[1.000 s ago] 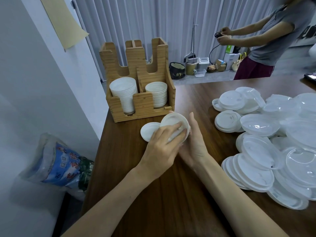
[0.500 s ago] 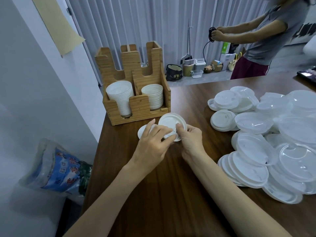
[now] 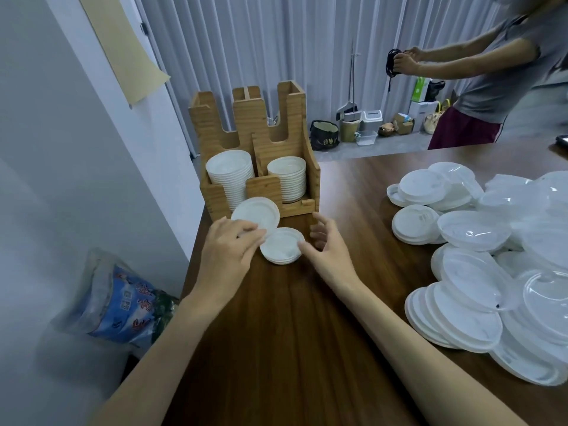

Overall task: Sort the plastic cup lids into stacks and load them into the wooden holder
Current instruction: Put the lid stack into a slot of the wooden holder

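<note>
Plastic cup lids (image 3: 479,238) are lying in a loose heap on the table (image 3: 292,333), well off to the outer side of the right hand (image 3: 327,245). The left hand (image 3: 229,256) is pinching one lid (image 3: 256,213) by its near rim and tilting it up just beyond the fingertips. A short stack (image 3: 281,245) is sitting between the two hands. The right hand is hovering beside it with fingers spread and loosely bent, gripping nothing. Ahead of both hands the wooden holder (image 3: 258,127) is carrying a wider stack (image 3: 230,176) on the left hand's side and a narrower stack (image 3: 287,179) on the right's. The lids are looking thin, light and springy, probably slick enough to slide apart. Squeezing the rims from opposite sides is looking like the safest hold.
</note>
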